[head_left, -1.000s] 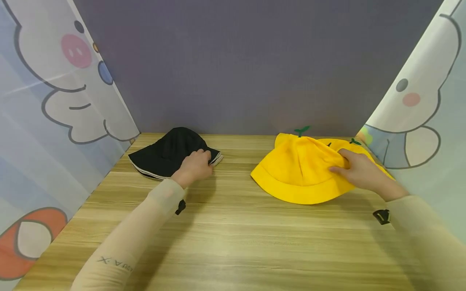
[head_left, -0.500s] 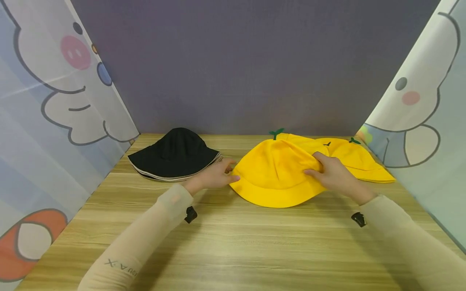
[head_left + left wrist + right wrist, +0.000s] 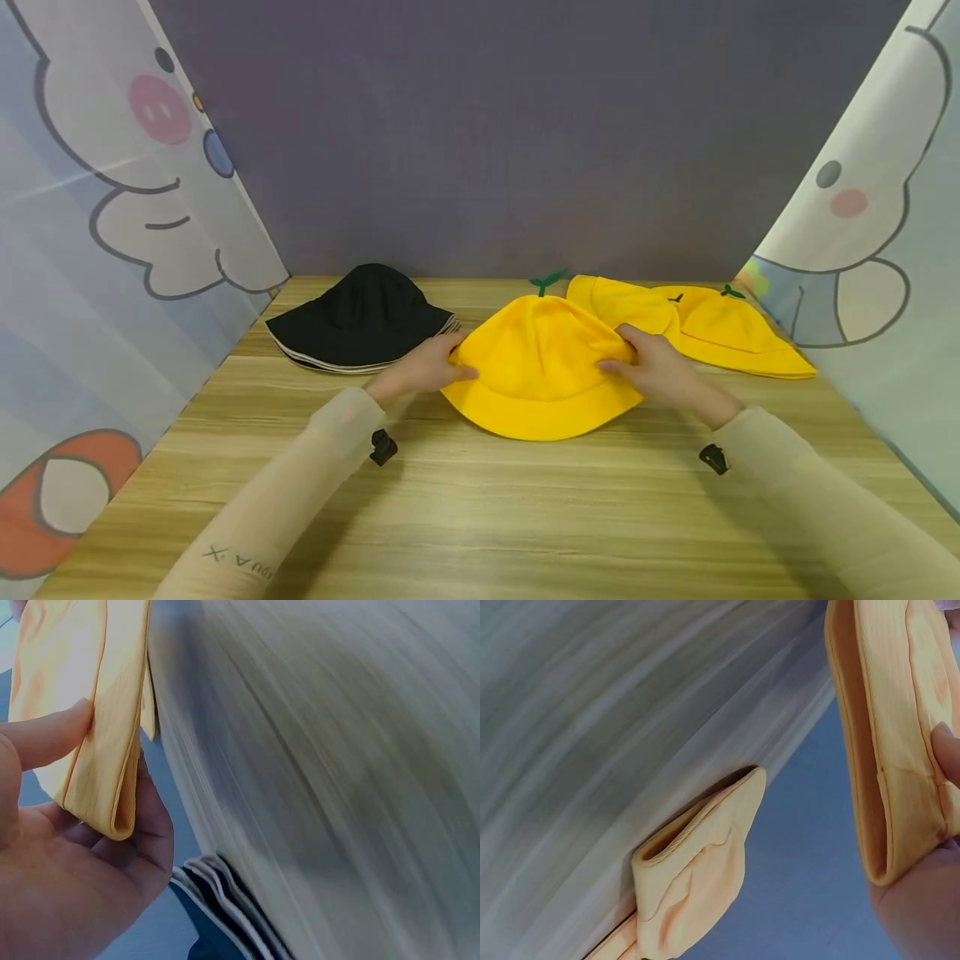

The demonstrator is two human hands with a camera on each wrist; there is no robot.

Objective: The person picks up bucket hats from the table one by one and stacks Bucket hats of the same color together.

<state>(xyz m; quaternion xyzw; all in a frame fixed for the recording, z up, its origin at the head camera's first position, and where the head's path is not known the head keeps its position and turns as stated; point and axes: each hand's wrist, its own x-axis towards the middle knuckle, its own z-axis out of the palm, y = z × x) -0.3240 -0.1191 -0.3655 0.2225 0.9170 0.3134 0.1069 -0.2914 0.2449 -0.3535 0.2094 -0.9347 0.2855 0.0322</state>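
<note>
Over a wooden table [image 3: 480, 517], a person's left hand [image 3: 422, 364] and right hand [image 3: 660, 371] pinch opposite sides of a yellow hat [image 3: 543, 367], thumbs in front, probably keeping its soft cloth spread. Beyond: black hats [image 3: 360, 321] left, stacked perhaps for neatness; other yellow ones [image 3: 723, 321] right.

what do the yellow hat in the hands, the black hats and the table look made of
Held yellow hat: matte cloth, perhaps cotton; it creases softly and shows stitched seams.
Black hats: matte cloth too, judging by the soft folds and pale-edged brims; fibre unclear.
Table: wood or wood-look laminate, with streaky grain and a slight sheen.
</note>
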